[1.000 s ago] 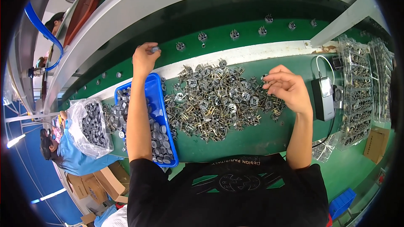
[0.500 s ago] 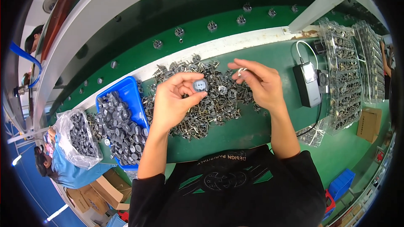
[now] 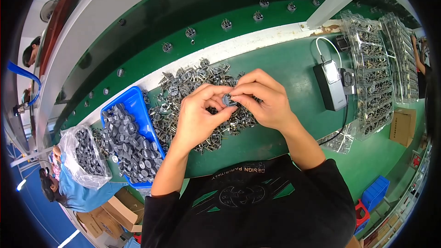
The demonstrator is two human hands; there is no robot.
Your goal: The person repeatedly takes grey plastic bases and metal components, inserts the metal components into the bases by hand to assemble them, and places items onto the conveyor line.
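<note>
Over the bench, my left hand (image 3: 194, 118) pinches a small round grey plastic housing (image 3: 227, 100) between thumb and fingers. My right hand (image 3: 268, 103) has come up against it, its thumb and fingertips closed at the housing's upper right side. What those right fingertips hold is mostly covered; a small metal-pinned part was in them half a second ago. Behind and below both hands spreads a loose pile of dark parts with metal pins (image 3: 186, 80).
A blue tray (image 3: 146, 110) heaped with grey housings stands left, beside a clear bag (image 3: 73, 154) of more. At right are a power bank (image 3: 330, 89) with a white cable and clear trays (image 3: 370, 76) of parts. Beyond the white rail (image 3: 257, 33), a green surface carries spaced-out pieces.
My right hand has moved left and its fingers now meet the housing. My left hand has shifted slightly right, still holding the housing.
</note>
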